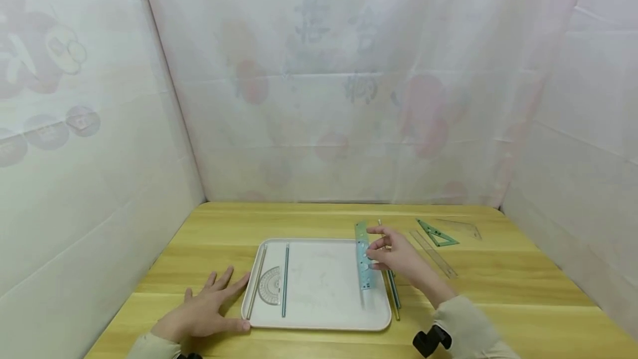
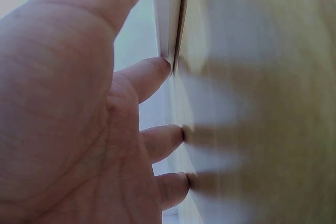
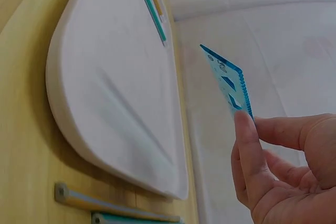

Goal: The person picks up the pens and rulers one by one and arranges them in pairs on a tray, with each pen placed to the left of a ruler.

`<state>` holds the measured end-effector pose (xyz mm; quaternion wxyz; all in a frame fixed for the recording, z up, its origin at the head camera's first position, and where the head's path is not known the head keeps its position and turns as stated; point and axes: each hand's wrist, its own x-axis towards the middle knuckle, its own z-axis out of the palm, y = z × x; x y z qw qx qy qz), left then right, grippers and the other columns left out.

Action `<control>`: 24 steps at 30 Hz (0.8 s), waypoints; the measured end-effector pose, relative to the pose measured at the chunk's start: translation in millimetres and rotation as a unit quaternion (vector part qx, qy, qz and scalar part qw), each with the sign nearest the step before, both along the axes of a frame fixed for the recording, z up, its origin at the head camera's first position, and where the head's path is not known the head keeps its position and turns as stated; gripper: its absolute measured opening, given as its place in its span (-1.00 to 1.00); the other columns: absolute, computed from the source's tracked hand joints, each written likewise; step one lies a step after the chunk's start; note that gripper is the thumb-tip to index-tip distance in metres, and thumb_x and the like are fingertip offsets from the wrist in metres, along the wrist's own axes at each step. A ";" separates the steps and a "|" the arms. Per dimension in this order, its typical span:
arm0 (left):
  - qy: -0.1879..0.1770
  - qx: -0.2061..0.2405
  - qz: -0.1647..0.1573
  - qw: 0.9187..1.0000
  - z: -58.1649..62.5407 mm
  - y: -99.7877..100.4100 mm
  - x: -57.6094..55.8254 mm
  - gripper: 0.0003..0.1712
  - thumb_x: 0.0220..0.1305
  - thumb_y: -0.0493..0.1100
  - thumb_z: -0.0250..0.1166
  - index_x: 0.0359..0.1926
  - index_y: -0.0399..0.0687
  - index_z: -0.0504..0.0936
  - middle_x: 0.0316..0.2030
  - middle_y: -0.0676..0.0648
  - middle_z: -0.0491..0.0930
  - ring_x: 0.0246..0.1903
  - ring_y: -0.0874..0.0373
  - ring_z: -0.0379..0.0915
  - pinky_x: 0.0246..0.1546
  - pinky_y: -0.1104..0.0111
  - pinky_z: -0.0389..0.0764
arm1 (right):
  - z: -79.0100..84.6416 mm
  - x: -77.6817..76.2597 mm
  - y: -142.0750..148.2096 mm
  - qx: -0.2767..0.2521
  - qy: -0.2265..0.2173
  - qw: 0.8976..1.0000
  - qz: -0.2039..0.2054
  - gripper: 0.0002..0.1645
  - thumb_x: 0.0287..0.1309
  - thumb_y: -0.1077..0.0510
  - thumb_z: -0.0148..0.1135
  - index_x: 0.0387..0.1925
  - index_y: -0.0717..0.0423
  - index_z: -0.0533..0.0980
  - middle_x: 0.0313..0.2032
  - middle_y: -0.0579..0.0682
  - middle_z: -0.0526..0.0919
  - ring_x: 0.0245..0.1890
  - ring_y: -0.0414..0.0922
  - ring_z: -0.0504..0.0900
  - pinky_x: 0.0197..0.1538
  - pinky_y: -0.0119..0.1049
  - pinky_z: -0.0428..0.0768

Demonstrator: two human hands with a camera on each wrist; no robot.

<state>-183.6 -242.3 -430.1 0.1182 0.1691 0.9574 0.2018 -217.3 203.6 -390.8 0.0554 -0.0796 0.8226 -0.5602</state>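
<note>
My right hand [image 1: 401,259] pinches a translucent blue-green ruler [image 1: 365,278] between thumb and fingers. The ruler is held above the right part of a white tray [image 1: 324,292], and a faint reflection shows on the tray under it. In the right wrist view the ruler [image 3: 227,80] has a wavy edge and cut-out shapes. With fingers spread, my left hand [image 1: 204,309] touches the tray's left edge; the left wrist view shows other fingertips on the table. Inside the tray at left lie a gold pencil [image 1: 256,284], a clear protractor [image 1: 271,287] and a teal pencil [image 1: 285,281].
Along the tray's right side lie a gold pencil [image 1: 396,312] and a teal pencil [image 1: 396,294], partly behind my right hand. Further right are a clear ruler [image 1: 435,255], a green set square [image 1: 430,230] and a clear set square [image 1: 471,226]. Pale curtains [image 1: 319,170] enclose the table.
</note>
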 end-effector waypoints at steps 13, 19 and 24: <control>-0.006 0.002 0.005 1.000 -3.0 -0.5 -2.4 0.25 0.13 0.50 0.49 0.70 0.23 0.18 0.70 -0.40 -0.03 0.58 -0.73 -0.26 0.17 -0.85 -0.27 | -7.4 -1.7 -41.1 0.015 -0.024 0.999 -0.032 -0.33 0.37 0.35 0.39 0.44 0.28 0.41 -0.13 0.16 0.64 -0.24 -0.08 0.71 -0.16 -0.19 0.85; -0.006 0.005 0.008 1.000 -3.8 -1.2 -1.7 0.25 0.11 0.52 0.50 0.70 0.26 0.19 0.70 -0.39 -0.03 0.59 -0.72 -0.26 0.18 -0.84 -0.29 | -10.9 -4.1 -56.8 0.010 -0.028 0.999 -0.031 -0.35 0.35 0.37 0.39 0.42 0.27 0.43 -0.16 0.15 0.64 -0.27 -0.08 0.71 -0.18 -0.22 0.84; -0.003 0.004 0.008 1.000 -4.4 -1.7 -1.5 0.25 0.11 0.52 0.49 0.70 0.26 0.19 0.70 -0.38 -0.03 0.59 -0.72 -0.26 0.19 -0.84 -0.28 | -13.8 -5.6 -67.4 0.011 -0.035 0.999 -0.030 -0.35 0.34 0.37 0.41 0.41 0.23 0.45 -0.17 0.13 0.65 -0.28 -0.09 0.72 -0.20 -0.23 0.84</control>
